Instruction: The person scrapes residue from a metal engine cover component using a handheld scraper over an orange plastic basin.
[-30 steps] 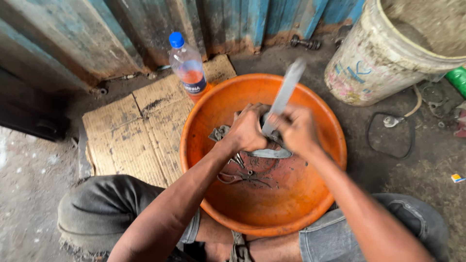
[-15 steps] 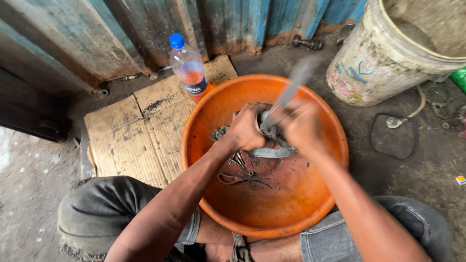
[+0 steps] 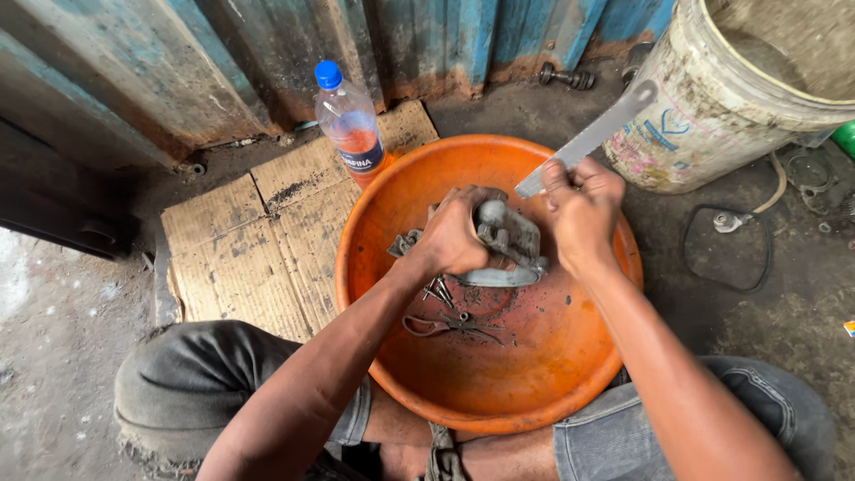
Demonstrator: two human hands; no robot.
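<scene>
In the middle of the frame the left hand (image 3: pixel 454 236) is closed around a grey, grimy metal part (image 3: pixel 509 242), holding it inside a wide orange basin (image 3: pixel 570 374) that sits on the ground between the person's knees. Just right of it, the right hand (image 3: pixel 583 209) has its fingers (image 3: pixel 557 178) clamped on one end of a flat metal blade (image 3: pixel 592 135), which slants up toward the upper right of the frame, its lower end just beside the part. Small screws and bits of wire (image 3: pixel 454 325) lie on the dirty basin floor below the hands. A plastic bottle (image 3: pixel 349 125) with a blue cap and reddish liquid stands at the basin's upper left edge, on a flattened sheet of cardboard (image 3: pixel 240 240). A stained white bucket (image 3: pixel 704 116) fills the upper right corner, and a black rubber ring (image 3: pixel 690 258) lies on the ground to the right.
</scene>
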